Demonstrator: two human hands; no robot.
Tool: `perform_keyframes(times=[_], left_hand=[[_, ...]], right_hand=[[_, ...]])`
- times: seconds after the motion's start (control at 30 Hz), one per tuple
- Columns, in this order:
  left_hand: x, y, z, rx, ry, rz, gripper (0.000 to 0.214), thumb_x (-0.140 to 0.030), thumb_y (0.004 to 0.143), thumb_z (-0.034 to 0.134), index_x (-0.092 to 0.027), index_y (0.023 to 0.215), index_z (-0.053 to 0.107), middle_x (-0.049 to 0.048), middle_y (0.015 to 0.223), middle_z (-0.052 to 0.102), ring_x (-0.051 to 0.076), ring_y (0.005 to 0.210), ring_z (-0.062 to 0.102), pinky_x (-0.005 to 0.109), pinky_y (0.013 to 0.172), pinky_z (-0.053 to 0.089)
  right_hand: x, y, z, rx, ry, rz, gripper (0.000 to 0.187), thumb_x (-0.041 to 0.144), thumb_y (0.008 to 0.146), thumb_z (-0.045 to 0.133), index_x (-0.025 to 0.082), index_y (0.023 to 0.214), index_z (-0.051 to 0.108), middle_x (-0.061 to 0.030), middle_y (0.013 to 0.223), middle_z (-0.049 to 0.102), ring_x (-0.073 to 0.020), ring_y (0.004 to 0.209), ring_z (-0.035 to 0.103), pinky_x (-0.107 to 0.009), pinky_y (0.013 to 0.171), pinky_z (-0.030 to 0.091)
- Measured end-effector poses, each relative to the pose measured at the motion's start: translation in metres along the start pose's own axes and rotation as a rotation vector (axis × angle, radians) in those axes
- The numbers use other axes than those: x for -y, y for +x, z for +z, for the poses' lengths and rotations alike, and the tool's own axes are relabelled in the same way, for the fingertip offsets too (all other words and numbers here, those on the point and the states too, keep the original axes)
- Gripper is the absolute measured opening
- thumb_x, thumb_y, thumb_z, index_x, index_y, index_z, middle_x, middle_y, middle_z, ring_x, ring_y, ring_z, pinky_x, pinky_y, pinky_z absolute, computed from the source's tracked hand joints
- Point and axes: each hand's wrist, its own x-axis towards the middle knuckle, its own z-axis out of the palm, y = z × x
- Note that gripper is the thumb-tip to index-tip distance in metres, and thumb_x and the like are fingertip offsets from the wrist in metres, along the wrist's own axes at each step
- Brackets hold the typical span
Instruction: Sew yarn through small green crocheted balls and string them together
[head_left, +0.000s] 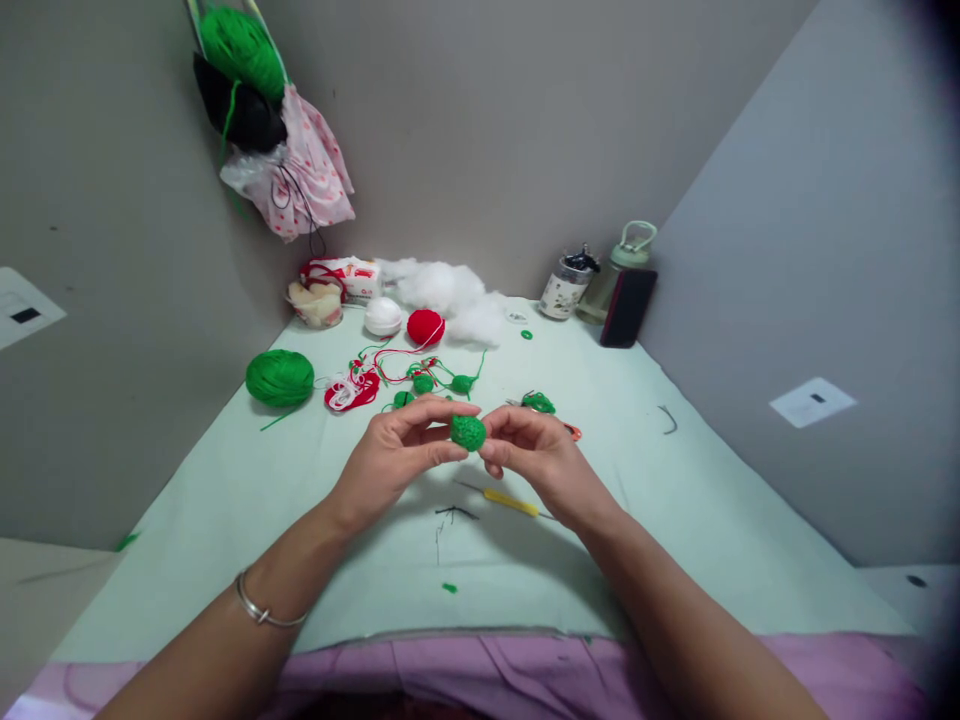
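Between my two hands, above the middle of the table, is a small round green crocheted piece (pixel 469 433). My left hand (pixel 401 445) pinches it from the left, fingers on top and thumb underneath. The fingertips of my right hand (pixel 536 450) close on its right edge. Below my hands a crochet hook with a yellow handle (pixel 511 501) lies on the table, its right end partly behind my right hand. Dark thread pieces (pixel 456 513) and a green yarn scrap (pixel 450 588) lie nearer to me. Small green crocheted pieces (pixel 423 384) lie just beyond my left hand.
A green yarn ball (pixel 280 378) sits at the left. Red and white yarn (pixel 354 388), a white ball (pixel 383 317), a red ball (pixel 426 327) and fluffy white stuffing (pixel 442 288) lie farther back. A jar (pixel 565 288), bottle (pixel 604 290) and phone (pixel 629 308) stand at the back right.
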Motion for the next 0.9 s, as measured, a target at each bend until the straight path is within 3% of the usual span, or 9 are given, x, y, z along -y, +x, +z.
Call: perform_keyframes(times=[0.27, 0.57, 0.9], left_hand=[[0.000, 0.000, -0.002, -0.045, -0.027, -0.018, 0.032, -0.022, 0.071, 0.087, -0.025, 0.103, 0.081, 0.0040, 0.101, 0.075, 0.020, 0.096, 0.070, 0.032, 0.088, 0.057], [0.011, -0.001, -0.001, -0.064, 0.008, -0.012, 0.025, -0.024, 0.075, 0.084, -0.023, 0.100, 0.081, 0.0043, 0.095, 0.076, 0.020, 0.090, 0.070, 0.031, 0.084, 0.058], [0.008, -0.003, 0.003, -0.053, -0.033, 0.037, 0.030, -0.019, 0.076, 0.084, -0.027, 0.106, 0.081, 0.0032, 0.103, 0.074, 0.018, 0.095, 0.070, 0.030, 0.089, 0.058]], right_hand=[[0.005, -0.001, -0.005, 0.012, -0.083, -0.038, 0.016, 0.033, 0.083, 0.078, 0.018, 0.086, 0.075, 0.0005, 0.073, 0.061, -0.0110, 0.065, 0.050, -0.028, 0.065, 0.040], [-0.012, 0.005, 0.004, 0.004, 0.144, -0.006, 0.027, 0.035, 0.075, 0.086, 0.019, 0.088, 0.068, 0.0027, 0.072, 0.061, -0.0100, 0.061, 0.055, -0.026, 0.062, 0.044], [-0.010, 0.006, 0.001, 0.007, 0.124, -0.029, 0.021, 0.033, 0.080, 0.082, 0.018, 0.089, 0.070, 0.0013, 0.076, 0.062, -0.0095, 0.064, 0.054, -0.026, 0.065, 0.044]])
